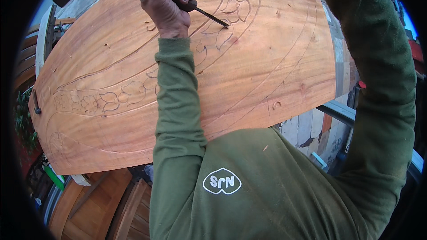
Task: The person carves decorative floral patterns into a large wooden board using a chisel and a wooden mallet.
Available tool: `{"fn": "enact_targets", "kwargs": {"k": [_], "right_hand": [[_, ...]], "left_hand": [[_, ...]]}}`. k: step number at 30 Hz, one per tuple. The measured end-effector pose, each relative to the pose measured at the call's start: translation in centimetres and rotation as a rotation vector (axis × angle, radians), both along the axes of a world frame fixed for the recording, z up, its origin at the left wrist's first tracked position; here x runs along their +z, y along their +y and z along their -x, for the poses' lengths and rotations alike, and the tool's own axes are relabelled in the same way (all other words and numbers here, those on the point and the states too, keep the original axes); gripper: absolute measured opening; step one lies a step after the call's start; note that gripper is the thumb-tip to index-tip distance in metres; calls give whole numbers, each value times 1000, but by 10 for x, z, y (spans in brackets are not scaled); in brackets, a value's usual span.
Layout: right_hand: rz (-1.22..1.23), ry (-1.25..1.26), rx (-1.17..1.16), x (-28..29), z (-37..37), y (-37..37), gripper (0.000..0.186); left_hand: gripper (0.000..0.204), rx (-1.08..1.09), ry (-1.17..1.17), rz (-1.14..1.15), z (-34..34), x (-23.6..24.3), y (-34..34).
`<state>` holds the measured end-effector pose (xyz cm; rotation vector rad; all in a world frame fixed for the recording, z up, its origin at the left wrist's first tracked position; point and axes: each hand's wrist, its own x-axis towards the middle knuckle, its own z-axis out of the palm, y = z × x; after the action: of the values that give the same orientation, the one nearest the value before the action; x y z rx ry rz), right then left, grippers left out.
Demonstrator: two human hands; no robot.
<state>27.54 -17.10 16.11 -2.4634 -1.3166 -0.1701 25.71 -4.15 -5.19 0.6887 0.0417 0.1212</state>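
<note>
Closest up is the green sweatshirt (271, 178); past it the left hand (168, 11) is wrapped round a dark-handled chisel (191, 5), its tip down by the leafy outlines on a big wooden panel (267, 58); right hand's out of frame, so can't tell what it's gripping. A few curled shavings (151, 28) lie about the panel; pale paving (311, 126) shows below.

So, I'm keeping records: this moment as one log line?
left hand: gripping dark-handled slim metal chisel | chisel tip: at floral outline on brown wooden panel | right hand: out of view
</note>
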Motion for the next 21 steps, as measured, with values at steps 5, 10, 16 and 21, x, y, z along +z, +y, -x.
{"fn": "enact_targets", "kwargs": {"k": [5, 10, 16, 21], "right_hand": [[72, -29, 94, -12, 19, -11, 63], [107, -31, 116, -9, 36, -31, 62], [43, -15, 236, -29, 40, -17, 61], [82, -30, 232, -18, 50, -33, 60]], "left_hand": [[27, 138, -20, -22, 13, -1, 1], [28, 208, 15, -11, 19, 7, -19], [27, 391, 107, -22, 39, -9, 18], [21, 361, 1, 131, 47, -9, -3]]}}
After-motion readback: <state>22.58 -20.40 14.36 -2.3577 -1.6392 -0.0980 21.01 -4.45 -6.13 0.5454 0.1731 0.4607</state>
